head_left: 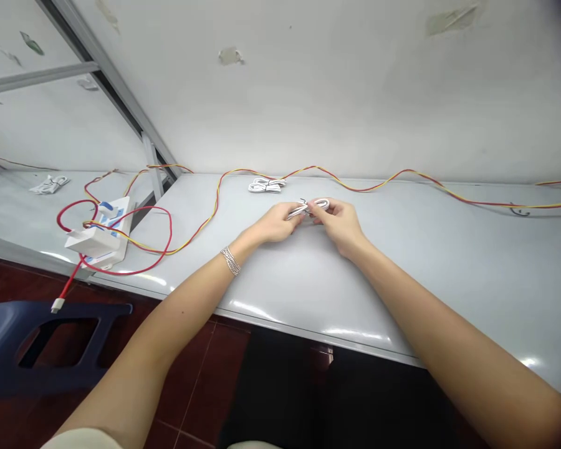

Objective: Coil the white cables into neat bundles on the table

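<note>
A bundled white cable (321, 204) with a dark twist tie (303, 202) round its middle is held between both hands, just above the grey tabletop. My left hand (281, 222) pinches the left end of the bundle, and a wristband shows on that arm. On the other end, my right hand (339, 225) closes its thumb and fingers round the loops. A second tied white cable bundle (267, 185) lies behind them on the table, apart from both hands.
A red and yellow wire (374, 188) runs along the wall edge. To the left sits a white power strip (116, 243) with plugs and a looped red cable (171, 231). A white cable bundle (50, 184) lies beyond. A blue plastic stool (9, 330) stands below.
</note>
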`<state>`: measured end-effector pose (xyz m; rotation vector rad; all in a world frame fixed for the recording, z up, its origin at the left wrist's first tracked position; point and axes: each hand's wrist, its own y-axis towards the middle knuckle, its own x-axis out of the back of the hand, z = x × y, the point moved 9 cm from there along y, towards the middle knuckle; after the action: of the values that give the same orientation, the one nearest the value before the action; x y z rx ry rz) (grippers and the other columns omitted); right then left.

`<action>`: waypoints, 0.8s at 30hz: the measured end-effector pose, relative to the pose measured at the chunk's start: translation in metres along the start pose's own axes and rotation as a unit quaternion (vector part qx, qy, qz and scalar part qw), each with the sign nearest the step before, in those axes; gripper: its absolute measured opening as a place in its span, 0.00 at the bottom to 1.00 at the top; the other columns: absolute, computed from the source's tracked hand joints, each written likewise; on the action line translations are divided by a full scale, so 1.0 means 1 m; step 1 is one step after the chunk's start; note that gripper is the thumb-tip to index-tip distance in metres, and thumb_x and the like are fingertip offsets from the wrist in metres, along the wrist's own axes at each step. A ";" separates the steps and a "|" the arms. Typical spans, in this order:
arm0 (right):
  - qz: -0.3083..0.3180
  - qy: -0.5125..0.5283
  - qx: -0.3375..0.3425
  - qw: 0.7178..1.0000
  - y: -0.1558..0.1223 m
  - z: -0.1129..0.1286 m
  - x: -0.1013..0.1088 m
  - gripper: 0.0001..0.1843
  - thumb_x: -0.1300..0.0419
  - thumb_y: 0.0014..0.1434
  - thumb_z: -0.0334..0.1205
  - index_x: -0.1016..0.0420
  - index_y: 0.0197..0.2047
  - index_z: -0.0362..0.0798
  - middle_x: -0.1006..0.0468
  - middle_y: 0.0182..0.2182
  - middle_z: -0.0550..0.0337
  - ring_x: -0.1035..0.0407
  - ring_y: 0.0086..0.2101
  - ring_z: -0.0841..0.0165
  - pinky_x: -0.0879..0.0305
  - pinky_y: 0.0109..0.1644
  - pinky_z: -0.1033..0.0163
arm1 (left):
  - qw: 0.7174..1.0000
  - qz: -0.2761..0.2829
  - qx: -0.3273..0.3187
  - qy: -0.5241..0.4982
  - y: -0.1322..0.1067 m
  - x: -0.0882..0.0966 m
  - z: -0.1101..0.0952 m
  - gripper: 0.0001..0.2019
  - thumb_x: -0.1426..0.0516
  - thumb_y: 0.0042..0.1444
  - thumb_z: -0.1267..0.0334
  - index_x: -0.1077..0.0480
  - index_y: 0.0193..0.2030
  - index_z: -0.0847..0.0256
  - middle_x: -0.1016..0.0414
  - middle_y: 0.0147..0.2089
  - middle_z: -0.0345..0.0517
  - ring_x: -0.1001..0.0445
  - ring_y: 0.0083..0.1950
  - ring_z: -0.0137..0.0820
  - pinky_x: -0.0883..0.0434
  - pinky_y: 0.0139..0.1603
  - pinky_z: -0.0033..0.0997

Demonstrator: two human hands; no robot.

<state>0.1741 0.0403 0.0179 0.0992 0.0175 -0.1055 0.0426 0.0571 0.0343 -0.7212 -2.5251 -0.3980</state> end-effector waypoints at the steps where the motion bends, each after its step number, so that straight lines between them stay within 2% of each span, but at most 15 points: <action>1: 0.017 0.009 -0.002 1.000 0.000 0.000 -0.002 0.19 0.26 0.47 0.53 0.20 0.32 0.47 0.21 0.30 0.58 0.29 0.33 0.67 0.31 0.38 0.61 | 0.999 0.020 0.023 -0.008 -0.001 -0.003 0.003 0.13 0.45 0.65 0.60 0.24 0.49 0.63 0.30 0.23 0.40 0.35 0.23 0.28 0.36 0.28 0.31; 3: 0.058 0.031 -0.007 0.998 0.000 0.001 -0.007 0.19 0.24 0.43 0.50 0.21 0.33 0.47 0.19 0.33 0.58 0.28 0.35 0.66 0.30 0.42 0.60 | 0.996 0.053 0.054 -0.037 -0.002 -0.008 0.005 0.11 0.45 0.66 0.58 0.26 0.44 0.62 0.34 0.21 0.38 0.38 0.22 0.27 0.39 0.26 0.30; 6: 0.109 0.063 -0.016 0.992 -0.002 0.004 -0.013 0.19 0.22 0.40 0.45 0.20 0.34 0.47 0.18 0.36 0.57 0.26 0.38 0.65 0.30 0.48 0.58 | 0.991 0.049 0.065 -0.105 -0.002 -0.004 0.002 0.07 0.42 0.62 0.61 0.30 0.36 0.61 0.41 0.22 0.36 0.45 0.22 0.24 0.45 0.25 0.27; 10: 0.140 0.061 -0.012 0.988 -0.002 0.006 -0.015 0.19 0.23 0.42 0.46 0.19 0.36 0.47 0.17 0.36 0.57 0.27 0.37 0.65 0.31 0.45 0.58 | 0.970 0.080 0.105 -0.203 -0.001 -0.008 0.005 0.07 0.46 0.60 0.66 0.36 0.30 0.62 0.44 0.25 0.37 0.48 0.22 0.22 0.52 0.23 0.26; 14: 0.143 0.045 -0.005 0.989 0.000 0.005 -0.012 0.19 0.22 0.43 0.48 0.18 0.36 0.48 0.17 0.36 0.56 0.29 0.36 0.65 0.33 0.41 0.59 | 0.956 0.089 0.105 -0.258 0.000 -0.010 0.008 0.12 0.46 0.62 0.59 0.35 0.29 0.63 0.42 0.27 0.40 0.48 0.23 0.22 0.51 0.22 0.25; 19: 0.158 0.054 -0.004 0.986 0.000 0.006 -0.012 0.19 0.23 0.43 0.46 0.18 0.36 0.48 0.17 0.39 0.55 0.25 0.40 0.62 0.30 0.46 0.56 | 0.948 0.101 0.109 -0.281 0.000 -0.012 0.011 0.13 0.40 0.59 0.56 0.32 0.32 0.64 0.40 0.29 0.41 0.47 0.23 0.21 0.51 0.23 0.23; 24: 0.107 0.060 -0.001 0.992 0.004 0.008 -0.004 0.27 0.22 0.38 0.41 0.21 0.43 0.48 0.18 0.39 0.56 0.24 0.39 0.62 0.30 0.42 0.58 | 0.925 0.098 0.121 -0.347 0.000 -0.010 0.014 0.11 0.38 0.56 0.58 0.28 0.33 0.66 0.36 0.30 0.44 0.44 0.24 0.21 0.48 0.23 0.23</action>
<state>0.1710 0.0443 0.0259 0.1054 0.1265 0.1145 0.0454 0.0588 0.0169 -1.1548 -3.0181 0.3003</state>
